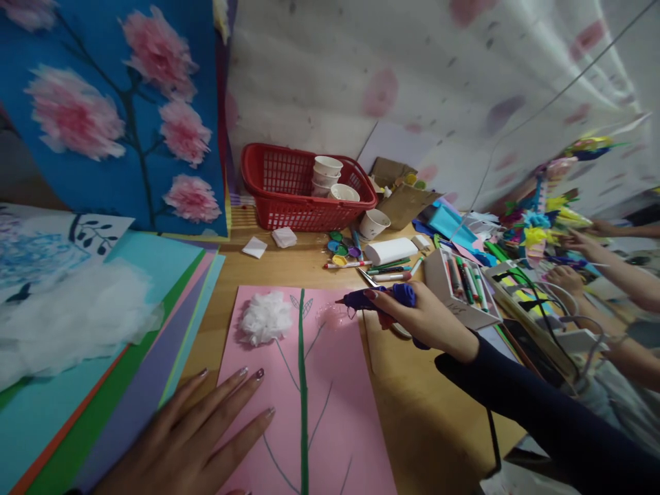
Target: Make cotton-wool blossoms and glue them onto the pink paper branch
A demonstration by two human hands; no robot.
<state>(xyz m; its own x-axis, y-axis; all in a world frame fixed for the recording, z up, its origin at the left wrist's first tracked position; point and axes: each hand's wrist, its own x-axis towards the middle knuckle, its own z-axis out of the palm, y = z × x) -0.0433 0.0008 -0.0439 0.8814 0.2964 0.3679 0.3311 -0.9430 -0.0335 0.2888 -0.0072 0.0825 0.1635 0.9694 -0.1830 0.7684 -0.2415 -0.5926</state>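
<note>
My left hand (199, 430) lies flat with fingers spread on the lower left edge of a pink paper sheet (335, 412). The sheet carries a drawn green stem (302, 385) with thin branches and a white tissue flower (265, 317) stuck at its upper left. My right hand (420, 317), in a dark sleeve, is closed around a blue glue gun (379, 299). The gun's nozzle points left at a shiny glue blob (330, 315) on the pink sheet, right of the stem.
A stack of coloured paper (103, 371) with white tissue lies at left. A red basket (289, 185) with paper cups stands at the back, before a blue flower poster (113, 110). Markers, paint lids and a marker box (461, 289) crowd the right. Another person's hands (582, 261) work far right.
</note>
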